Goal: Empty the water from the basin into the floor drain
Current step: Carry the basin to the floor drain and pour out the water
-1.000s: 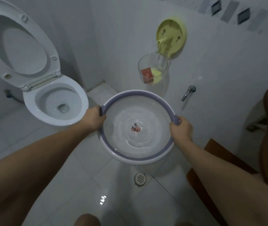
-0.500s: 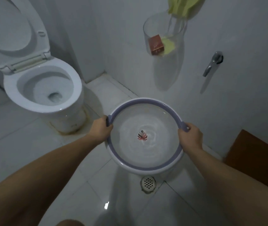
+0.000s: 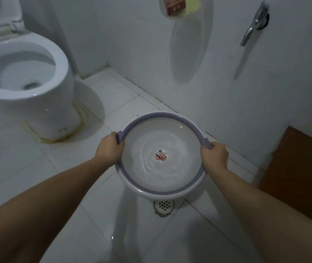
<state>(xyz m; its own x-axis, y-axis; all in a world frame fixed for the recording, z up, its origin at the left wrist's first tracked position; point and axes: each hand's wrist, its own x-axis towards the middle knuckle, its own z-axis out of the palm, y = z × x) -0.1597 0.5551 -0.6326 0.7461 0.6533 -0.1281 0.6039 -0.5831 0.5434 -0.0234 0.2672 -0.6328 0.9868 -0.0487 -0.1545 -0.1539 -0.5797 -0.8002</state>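
A round white basin (image 3: 161, 193) with a purple rim is held level above the floor, with rippling water and a small leaf print at its bottom. My left hand (image 3: 109, 149) grips the rim's left side and my right hand (image 3: 215, 154) grips the right side. The round metal floor drain (image 3: 163, 205) lies in the white tiles just under the basin's near edge, partly hidden by it.
An open white toilet (image 3: 24, 88) stands at the left. A tiled wall (image 3: 265, 101) runs behind the basin with a metal tap (image 3: 254, 25) and a clear hanging holder (image 3: 181, 8). A brown wooden panel (image 3: 299, 171) sits at the right.
The basin has come lower, closer to the floor and the drain, with both hands still on its rim. The view has tilted down, so the toilet lid and the yellow wall fitting are out of frame.
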